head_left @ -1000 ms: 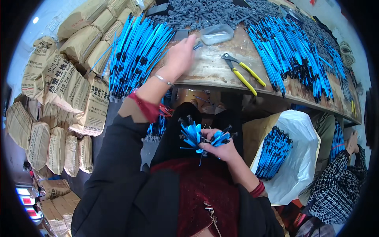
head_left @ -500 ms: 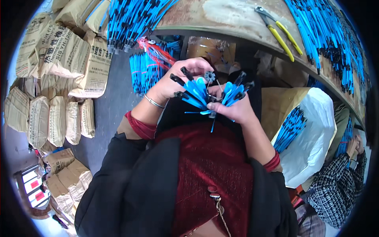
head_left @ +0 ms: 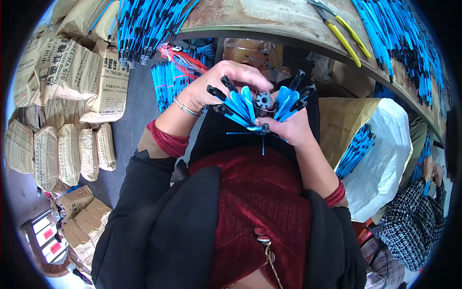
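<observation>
Both hands meet in front of my chest over a fan of blue sticks with black tips. My right hand grips the fan from below, where the thin blue ends cross. My left hand curls over its top left, fingers on the black tips. A small dark toothed ring sits at the fan's middle, between the two hands. A thin bangle rings my left wrist.
A worn wooden bench curves above, piled with blue and black sticks, with yellow-handled pliers on it. Stacked paper sacks fill the left. A white bag of blue sticks stands right, beside another person.
My left hand left the bench top and came down to join my right hand on the fan of sticks. The view tilted down toward my lap.
</observation>
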Tool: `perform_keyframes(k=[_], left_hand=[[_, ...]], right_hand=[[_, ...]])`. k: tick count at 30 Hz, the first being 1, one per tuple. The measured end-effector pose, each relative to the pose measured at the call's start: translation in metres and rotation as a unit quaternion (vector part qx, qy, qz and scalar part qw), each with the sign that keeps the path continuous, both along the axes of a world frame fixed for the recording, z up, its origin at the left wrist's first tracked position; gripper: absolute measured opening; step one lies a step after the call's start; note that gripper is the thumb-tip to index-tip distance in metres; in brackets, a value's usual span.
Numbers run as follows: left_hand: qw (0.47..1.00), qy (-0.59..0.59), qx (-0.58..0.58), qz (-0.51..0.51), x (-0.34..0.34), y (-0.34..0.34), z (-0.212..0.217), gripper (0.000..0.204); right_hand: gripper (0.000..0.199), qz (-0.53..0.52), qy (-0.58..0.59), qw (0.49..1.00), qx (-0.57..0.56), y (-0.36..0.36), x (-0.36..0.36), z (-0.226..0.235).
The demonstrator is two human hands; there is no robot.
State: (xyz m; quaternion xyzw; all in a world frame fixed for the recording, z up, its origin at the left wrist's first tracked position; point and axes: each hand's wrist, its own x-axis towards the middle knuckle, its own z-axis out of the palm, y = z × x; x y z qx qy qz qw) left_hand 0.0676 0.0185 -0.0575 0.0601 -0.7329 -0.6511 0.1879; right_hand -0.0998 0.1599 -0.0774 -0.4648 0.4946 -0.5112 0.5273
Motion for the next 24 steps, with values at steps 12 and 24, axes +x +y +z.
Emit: perform_keyframes(k=[12,24], left_hand=[[0.999,0.023,0.026,-0.025,-0.009,0.007,-0.008,0.055],[0.997,0.044,-0.048,-0.036,-0.013,0.006,0.007,0.024]], right_hand=[[0.025,0.029,-0.109,0.994,-0.007,0.003,-0.008,-0.012],[0.038,-0.036,-0.062,0.997,-0.027,0.002,-0.008,-0.017]])
